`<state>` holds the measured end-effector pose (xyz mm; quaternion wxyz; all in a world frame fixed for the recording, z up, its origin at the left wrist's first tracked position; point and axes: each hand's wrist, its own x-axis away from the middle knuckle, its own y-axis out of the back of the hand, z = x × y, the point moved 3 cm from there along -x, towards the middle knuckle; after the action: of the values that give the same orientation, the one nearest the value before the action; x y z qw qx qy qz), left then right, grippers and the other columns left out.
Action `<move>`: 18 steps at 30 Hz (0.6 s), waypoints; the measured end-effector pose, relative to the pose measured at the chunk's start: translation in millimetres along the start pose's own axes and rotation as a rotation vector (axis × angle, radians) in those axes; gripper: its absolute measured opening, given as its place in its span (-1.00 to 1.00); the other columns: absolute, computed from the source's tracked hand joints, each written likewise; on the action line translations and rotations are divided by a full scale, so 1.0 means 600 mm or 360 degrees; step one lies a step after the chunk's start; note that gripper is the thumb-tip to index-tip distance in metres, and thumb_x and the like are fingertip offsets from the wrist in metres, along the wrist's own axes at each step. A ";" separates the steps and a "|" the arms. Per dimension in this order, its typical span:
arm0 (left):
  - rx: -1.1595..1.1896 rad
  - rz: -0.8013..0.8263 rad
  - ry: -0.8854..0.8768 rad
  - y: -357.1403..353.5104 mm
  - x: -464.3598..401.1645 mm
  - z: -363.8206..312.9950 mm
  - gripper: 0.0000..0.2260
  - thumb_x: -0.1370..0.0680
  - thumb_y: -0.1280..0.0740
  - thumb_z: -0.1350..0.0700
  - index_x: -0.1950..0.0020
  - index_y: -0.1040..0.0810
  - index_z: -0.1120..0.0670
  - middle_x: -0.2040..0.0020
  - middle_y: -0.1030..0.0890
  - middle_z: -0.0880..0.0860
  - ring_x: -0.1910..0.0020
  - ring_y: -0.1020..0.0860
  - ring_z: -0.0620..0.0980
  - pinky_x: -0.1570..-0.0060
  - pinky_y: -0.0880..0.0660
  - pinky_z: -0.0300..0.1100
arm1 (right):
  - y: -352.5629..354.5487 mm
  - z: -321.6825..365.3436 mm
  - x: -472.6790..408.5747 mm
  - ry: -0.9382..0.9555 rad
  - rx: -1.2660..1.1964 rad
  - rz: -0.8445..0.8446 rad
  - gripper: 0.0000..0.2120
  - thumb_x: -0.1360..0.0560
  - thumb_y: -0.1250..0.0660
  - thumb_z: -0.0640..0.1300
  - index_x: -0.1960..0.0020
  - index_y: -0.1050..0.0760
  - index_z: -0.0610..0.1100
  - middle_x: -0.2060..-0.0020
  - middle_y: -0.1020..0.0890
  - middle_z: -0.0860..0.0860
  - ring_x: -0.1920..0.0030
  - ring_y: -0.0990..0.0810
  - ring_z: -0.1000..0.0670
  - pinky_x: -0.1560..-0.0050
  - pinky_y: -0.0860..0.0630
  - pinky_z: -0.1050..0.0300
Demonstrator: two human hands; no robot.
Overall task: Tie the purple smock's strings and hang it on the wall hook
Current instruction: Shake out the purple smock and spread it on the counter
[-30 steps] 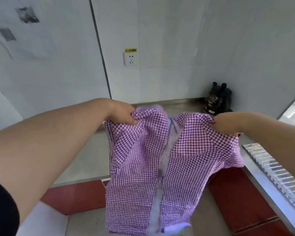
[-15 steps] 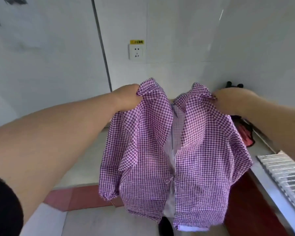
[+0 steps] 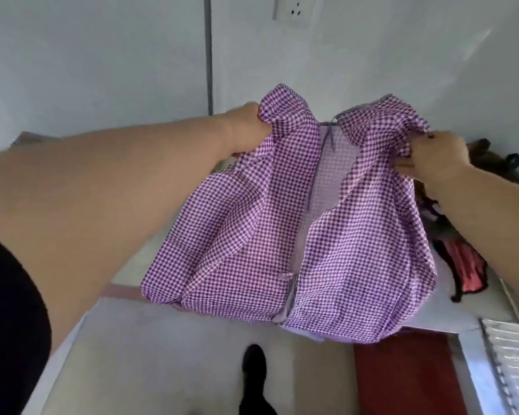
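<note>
Smock (image 3: 282, 235) now held higher and spread wider than before, open back toward camera.
Left hand (image 3: 246, 130) and right hand (image 3: 435, 157) each pinch a top corner; strings untied, so halves may slide off hook.

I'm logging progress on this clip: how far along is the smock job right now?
Early. Done: nothing visibly; the purple gingham smock gapes open down its middle, with no tied strings showing. In hand: the left hand and right hand each grip a top corner, holding it up spread. Left: tying, then hanging; no hook is in view.
</note>
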<state>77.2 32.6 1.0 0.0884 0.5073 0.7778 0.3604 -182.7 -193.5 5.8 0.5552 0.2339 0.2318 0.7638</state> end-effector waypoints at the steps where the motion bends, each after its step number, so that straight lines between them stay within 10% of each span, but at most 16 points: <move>1: 0.0037 -0.0013 0.0026 -0.010 -0.016 0.016 -0.65 -0.67 -0.23 -0.09 -0.16 -0.62 0.16 -0.08 -0.69 0.19 -0.09 -0.66 0.16 -0.17 -0.57 0.04 | -0.017 -0.010 -0.021 -0.0001 0.0002 0.0003 -0.85 -0.60 -0.27 -0.04 0.13 -0.49 -0.04 0.16 -0.64 0.02 0.25 -0.66 0.06 0.29 -0.66 0.22; 5: 0.0123 -0.0046 0.0107 -0.048 -0.059 0.058 -0.69 -0.65 -0.26 -0.07 -0.11 -0.61 0.16 -0.02 -0.69 0.17 0.02 -0.66 0.12 -0.10 -0.62 0.03 | -0.069 -0.047 -0.096 -0.0006 0.0122 -0.0036 -0.79 -0.49 -0.29 0.07 0.21 -0.49 -0.05 0.24 -0.60 0.07 0.21 -0.60 0.04 0.06 -0.60 0.13; 11: 0.0035 -0.0262 0.0142 -0.097 -0.130 0.093 -0.80 -0.69 -0.23 0.02 0.13 -0.43 0.01 0.20 -0.52 -0.03 0.23 -0.50 -0.13 0.22 -0.46 -0.16 | -0.144 -0.085 -0.153 -0.0030 0.0253 -0.0082 -0.81 -0.58 -0.16 -0.09 0.05 -0.49 -0.17 0.31 -0.47 0.00 0.25 -0.42 -0.01 0.50 -0.31 0.23; 14: 0.0058 -0.0268 0.0135 -0.126 -0.157 0.099 -0.81 -0.68 -0.24 -0.04 -0.15 -0.48 0.05 0.10 -0.53 -0.07 0.15 -0.50 -0.18 0.17 -0.42 -0.28 | -0.169 -0.102 -0.170 0.0052 0.0180 -0.0031 -0.78 -0.58 -0.20 -0.03 0.01 -0.54 -0.16 0.29 -0.52 0.03 0.26 -0.46 0.01 0.28 -0.40 0.17; 18: 0.0043 -0.0187 0.0150 -0.168 -0.194 0.102 -0.68 -0.66 -0.24 -0.07 -0.35 -0.42 0.06 -0.04 -0.53 -0.06 0.01 -0.51 -0.15 0.00 -0.43 -0.24 | -0.204 -0.141 -0.173 0.0129 0.0274 0.0275 -0.35 -0.52 -0.39 0.08 -0.52 -0.31 -0.09 -0.31 -0.54 -0.03 -0.24 -0.56 -0.05 -0.31 -0.53 -0.02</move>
<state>89.4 -60.3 -135.3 0.0658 0.4442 0.8143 0.3678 -115.5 -267.0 -146.1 0.4554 0.2686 0.2977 0.7949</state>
